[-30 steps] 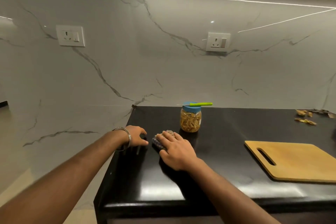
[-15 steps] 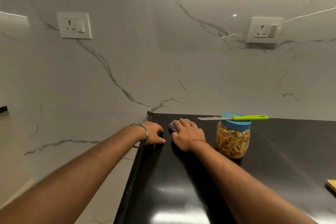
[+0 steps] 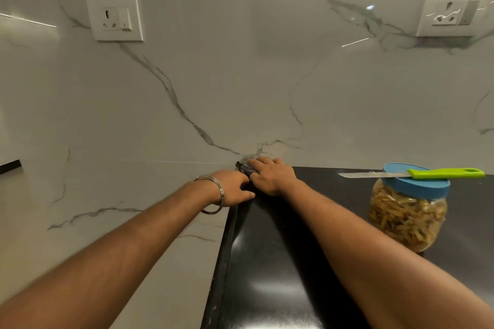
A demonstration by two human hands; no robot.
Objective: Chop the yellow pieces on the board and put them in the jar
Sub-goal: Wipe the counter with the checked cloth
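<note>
Hands meet at the far left corner of a black counter point(image 3: 267, 262): the right hand point(image 3: 272, 177) lies flat-fingered on a dark cloth point(image 3: 247, 168), the left hand point(image 3: 234, 188) cupped at the edge beside it. To finish well, sweep toward that cupped hand, away from the closed jar point(image 3: 407, 218) of yellow pieces carrying the knife point(image 3: 411, 173); no board shows.

My view is dim and warm, with a soft greenish-grey cast over the marble wall point(image 3: 240, 75). Thin bright streaks of reflected light sit on the wall at far left and beside the right socket point(image 3: 451, 12), with small glints near it. The black countertop point(image 3: 272, 275) throws back hazy white glare patches close to me. I see soft shadows under both sockets. The wide lens bends the edges; my forearms balloon at the bottom corners. Everything looks slightly soft, fine detail smeared.
</note>
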